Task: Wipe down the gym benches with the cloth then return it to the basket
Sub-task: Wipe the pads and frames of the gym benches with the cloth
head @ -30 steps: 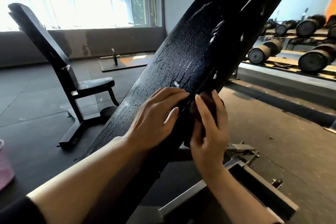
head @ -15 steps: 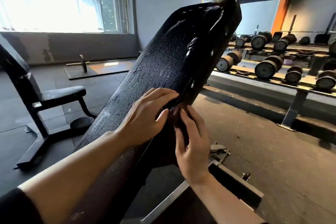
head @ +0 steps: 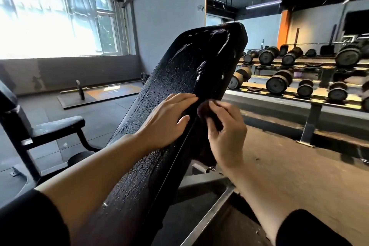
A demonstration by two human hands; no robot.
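Here left hand (head: pixel 165 121) lies flat on bench pad (head: pixel 179 78); right-hand fingers (head: pixel 219 109) pinch cloth (head: pixel 204 109).

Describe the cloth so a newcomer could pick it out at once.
Start at the big tilted black bench pad, wet with droplets, in the middle of the view. The left hand lies flat on its face; at its right edge the right hand pinches the cloth, a small dark reddish wad, unlike the shiny black pad.
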